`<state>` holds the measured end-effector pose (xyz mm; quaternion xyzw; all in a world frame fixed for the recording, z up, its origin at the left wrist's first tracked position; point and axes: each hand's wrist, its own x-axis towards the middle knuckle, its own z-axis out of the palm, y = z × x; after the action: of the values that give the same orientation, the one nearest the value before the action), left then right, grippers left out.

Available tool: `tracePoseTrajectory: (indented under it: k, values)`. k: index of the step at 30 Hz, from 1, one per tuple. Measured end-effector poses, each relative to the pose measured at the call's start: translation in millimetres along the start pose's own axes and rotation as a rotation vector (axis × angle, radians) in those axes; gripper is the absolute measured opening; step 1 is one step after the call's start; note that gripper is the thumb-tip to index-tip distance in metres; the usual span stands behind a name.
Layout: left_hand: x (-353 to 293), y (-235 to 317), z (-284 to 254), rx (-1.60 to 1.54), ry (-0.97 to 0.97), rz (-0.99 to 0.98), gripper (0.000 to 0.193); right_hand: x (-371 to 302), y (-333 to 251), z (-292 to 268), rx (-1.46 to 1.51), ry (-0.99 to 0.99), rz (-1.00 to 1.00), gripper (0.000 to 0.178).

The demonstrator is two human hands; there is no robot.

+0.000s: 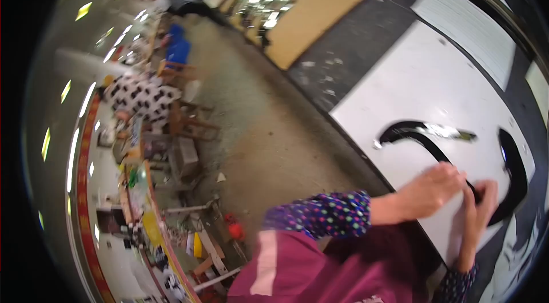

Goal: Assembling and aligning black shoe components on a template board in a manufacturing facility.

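A glossy black curved strip [430, 147] arches over a white board [389, 91] and runs down under my fingers. My left hand [430, 189] is closed, its fingers pinching the strip near its lower part. My right hand [480, 211] grips the strip close by, thumb and fingers bent around its lower end, which they partly hide. A shiny strip of clear film or reflective material [440, 130] lies along the upper side of the arch, with a dark tip. To the right of my hands lies another black curved piece [517, 174], crescent-shaped and apart from the first.
A lined white sheet [466, 28] lies beyond the board on the dark tabletop [326, 74]. Farther off, a tan board [326, 8] carries shiny pieces and dark curved strips. People sit at benches at the left, near a wooden stool [191, 123] and a cluttered table [140, 188].
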<state>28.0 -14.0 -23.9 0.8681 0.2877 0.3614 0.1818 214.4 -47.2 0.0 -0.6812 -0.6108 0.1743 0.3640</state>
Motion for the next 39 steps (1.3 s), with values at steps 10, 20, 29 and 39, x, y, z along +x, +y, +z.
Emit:
tracePoseTrajectory:
  k: [10,20,29,39]
  values:
    - [13,0,-35,0.245,-0.147,0.067,0.047,-7,-14,-31,0.034,0.184,0.018,0.013]
    - [38,18,-29,0.294,-0.187,0.015,0.047,-30,-11,-38,-0.205,0.04,-0.245,0.027]
    - [102,27,-9,0.405,-0.029,-0.003,0.054,-10,-2,-41,-0.105,0.183,-0.186,0.021]
    - [100,-8,62,0.765,0.019,-0.017,0.059,-17,15,-33,-0.052,0.237,-0.111,0.02]
